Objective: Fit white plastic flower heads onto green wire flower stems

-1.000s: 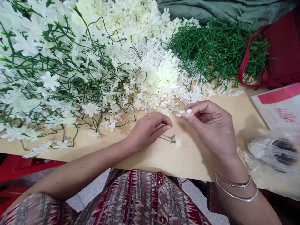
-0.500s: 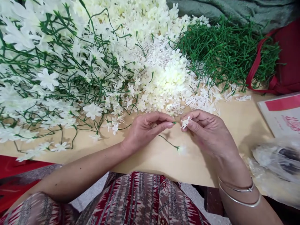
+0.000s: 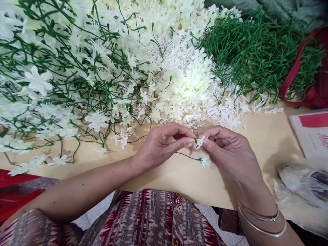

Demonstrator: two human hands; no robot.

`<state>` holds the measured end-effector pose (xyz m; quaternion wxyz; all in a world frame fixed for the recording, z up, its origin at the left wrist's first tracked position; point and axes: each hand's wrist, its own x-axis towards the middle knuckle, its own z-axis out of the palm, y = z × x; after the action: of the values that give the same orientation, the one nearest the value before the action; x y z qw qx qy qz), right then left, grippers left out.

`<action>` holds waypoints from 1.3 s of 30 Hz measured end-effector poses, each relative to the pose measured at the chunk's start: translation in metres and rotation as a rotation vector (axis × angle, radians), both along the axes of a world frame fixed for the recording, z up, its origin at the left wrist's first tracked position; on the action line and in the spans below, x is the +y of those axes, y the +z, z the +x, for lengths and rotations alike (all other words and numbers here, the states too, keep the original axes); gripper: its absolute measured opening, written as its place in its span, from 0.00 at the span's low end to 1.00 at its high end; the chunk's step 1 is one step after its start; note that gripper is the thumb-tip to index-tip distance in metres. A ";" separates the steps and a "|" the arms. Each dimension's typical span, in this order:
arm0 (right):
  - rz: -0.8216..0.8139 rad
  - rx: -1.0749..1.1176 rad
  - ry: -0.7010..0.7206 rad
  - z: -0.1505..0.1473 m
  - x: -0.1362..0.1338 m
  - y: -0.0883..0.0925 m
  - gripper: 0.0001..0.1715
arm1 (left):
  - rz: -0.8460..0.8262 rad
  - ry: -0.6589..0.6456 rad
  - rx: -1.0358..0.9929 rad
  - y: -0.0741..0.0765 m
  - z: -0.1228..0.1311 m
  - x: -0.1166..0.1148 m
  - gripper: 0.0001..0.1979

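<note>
My left hand (image 3: pixel 160 145) pinches the tip of a thin green stem (image 3: pixel 185 156) between thumb and forefinger. A lower branch of that stem carries a small white flower (image 3: pixel 205 160) just above the tan table (image 3: pixel 266 136). My right hand (image 3: pixel 229 150) holds a small white flower piece (image 3: pixel 200 141) at its fingertips, right against the stem tip, so both hands meet at the middle of the table's near edge.
A large heap of finished white flowers on green stems (image 3: pixel 58 78) fills the left. Loose white petals (image 3: pixel 187 82) lie behind my hands, bare green stems (image 3: pixel 256 51) at the back right. A red bag (image 3: pixel 315 89), a booklet (image 3: pixel 312 133) and a plastic bag (image 3: pixel 304 184) sit at the right.
My hands have come together: the right hand has brought the white flower piece to the stem tip in the left hand. The view has shifted slightly.
</note>
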<state>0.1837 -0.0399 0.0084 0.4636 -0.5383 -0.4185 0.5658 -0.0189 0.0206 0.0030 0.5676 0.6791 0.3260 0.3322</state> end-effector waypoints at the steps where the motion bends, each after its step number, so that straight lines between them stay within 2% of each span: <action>1: -0.001 0.000 -0.001 -0.001 0.000 0.001 0.05 | 0.003 -0.001 -0.002 0.000 0.000 0.000 0.08; 15: 0.007 -0.127 -0.054 -0.013 -0.001 0.004 0.11 | 0.191 0.051 0.088 -0.004 0.002 -0.005 0.07; 20: -0.037 -0.102 -0.043 -0.011 0.000 0.009 0.13 | 0.151 0.045 0.082 -0.004 0.002 -0.005 0.07; 26: -0.083 -0.051 0.000 0.004 0.000 0.008 0.09 | 0.134 -0.036 0.059 -0.002 0.000 -0.006 0.09; 32: -0.074 -0.019 0.022 0.004 0.004 0.010 0.10 | 0.059 0.033 0.062 -0.007 0.000 -0.007 0.08; 39: -0.094 -0.028 -0.009 0.002 0.002 0.008 0.10 | 0.079 0.032 0.076 -0.001 0.000 -0.006 0.06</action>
<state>0.1860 -0.0382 0.0163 0.4345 -0.5691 -0.3955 0.5752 -0.0191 0.0144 0.0016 0.5223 0.7077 0.3449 0.3278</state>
